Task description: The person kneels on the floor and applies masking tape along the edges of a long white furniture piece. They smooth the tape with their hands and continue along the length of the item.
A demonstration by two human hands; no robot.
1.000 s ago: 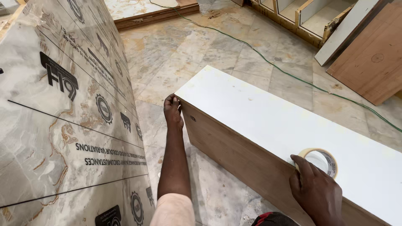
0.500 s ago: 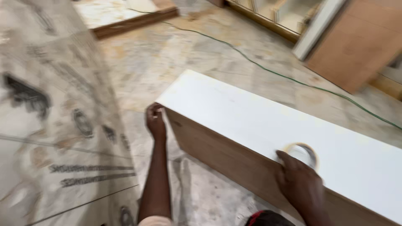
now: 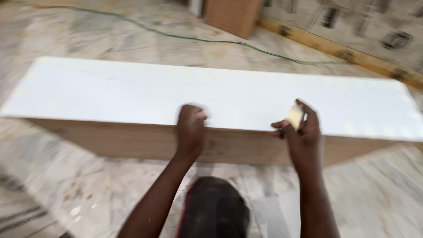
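— What's the right hand [image 3: 304,134] pinching at the white board [image 3: 220,94]'s near edge?

— A tape roll [image 3: 294,117], between thumb and fingers. The left hand [image 3: 190,130] is curling over that same edge; too blurred to tell how tightly.

— Risk?

— The tape could be going on crooked, I'd guess. Earlier that left hand was gripping the board's far corner.

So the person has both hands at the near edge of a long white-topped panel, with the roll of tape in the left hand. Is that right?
Not quite: the roll of tape is in the right hand, not the left. The left hand rests at the near edge of the white-topped panel without the tape. The head view shows this, though it is blurred.
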